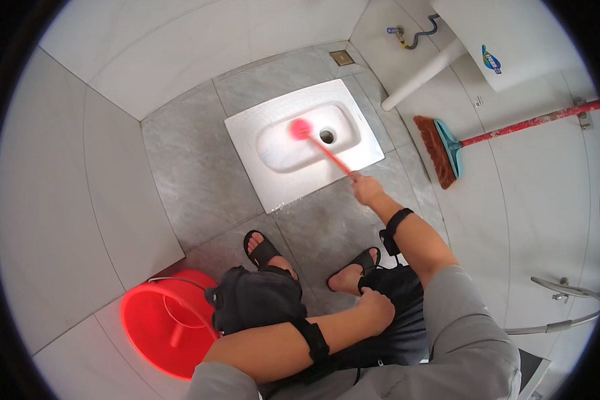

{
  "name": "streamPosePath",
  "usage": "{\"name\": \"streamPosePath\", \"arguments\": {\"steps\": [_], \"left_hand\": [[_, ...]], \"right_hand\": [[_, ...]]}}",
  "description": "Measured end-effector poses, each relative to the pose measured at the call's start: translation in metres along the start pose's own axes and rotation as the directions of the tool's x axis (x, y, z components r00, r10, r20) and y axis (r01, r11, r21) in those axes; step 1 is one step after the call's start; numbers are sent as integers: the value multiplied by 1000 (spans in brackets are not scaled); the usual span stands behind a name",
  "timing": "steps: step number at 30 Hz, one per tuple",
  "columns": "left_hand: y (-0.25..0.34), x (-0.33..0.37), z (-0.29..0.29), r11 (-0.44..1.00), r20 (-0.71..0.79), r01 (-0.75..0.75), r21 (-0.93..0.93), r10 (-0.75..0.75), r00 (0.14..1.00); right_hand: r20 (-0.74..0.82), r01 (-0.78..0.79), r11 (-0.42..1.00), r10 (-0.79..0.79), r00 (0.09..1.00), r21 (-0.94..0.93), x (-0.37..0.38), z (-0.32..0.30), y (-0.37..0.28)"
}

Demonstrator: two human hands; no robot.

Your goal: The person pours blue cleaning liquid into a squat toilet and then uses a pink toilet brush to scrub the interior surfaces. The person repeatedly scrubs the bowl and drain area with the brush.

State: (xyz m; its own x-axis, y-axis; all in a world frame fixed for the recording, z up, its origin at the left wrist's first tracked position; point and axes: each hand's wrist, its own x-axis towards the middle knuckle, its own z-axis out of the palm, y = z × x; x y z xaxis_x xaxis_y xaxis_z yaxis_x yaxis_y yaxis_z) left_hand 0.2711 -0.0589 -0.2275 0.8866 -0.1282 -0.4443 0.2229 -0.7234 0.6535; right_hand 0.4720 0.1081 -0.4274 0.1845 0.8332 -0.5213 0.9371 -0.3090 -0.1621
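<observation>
We have the red brush (331, 156) in our right grip (367, 189), clamped on its handle; the blurred pink head is over the basin of the white squat toilet (247, 147), near the drain hole (327, 136). Our left grip (378, 312) is beside the black shorts (407, 313), fingers curled under; we cannot tell whether they meet. To our left is a red bucket (139, 323), to our right a broom (440, 152) against the wall. The white tank (533, 33) bears a lettered blue-and-green sticker (491, 60); a small wall label (479, 102) is too tiny to read.
</observation>
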Motion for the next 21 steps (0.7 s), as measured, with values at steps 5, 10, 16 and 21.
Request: {"name": "streamPosePath", "arguments": {"steps": [5,10,16,21], "left_hand": [[6,7,3,1000,-26,-15,-22,14,1000],[0,0,2,1000,-87,-4,-29,1,996],[4,-2,-5,1000,37,-5,-16,6,999],[-1,0,5,999,-6,28,-27,-28,1000]], "right_hand": [[-25,-9,996,7,1000,-85,28,16,23],[195,219,957,-182,964,-190,-61,-23,-53],[74,66,979,-52,996,-192,-5,-30,4],[94,100,982,-85,992,-163,-38,-24,-61]]}}
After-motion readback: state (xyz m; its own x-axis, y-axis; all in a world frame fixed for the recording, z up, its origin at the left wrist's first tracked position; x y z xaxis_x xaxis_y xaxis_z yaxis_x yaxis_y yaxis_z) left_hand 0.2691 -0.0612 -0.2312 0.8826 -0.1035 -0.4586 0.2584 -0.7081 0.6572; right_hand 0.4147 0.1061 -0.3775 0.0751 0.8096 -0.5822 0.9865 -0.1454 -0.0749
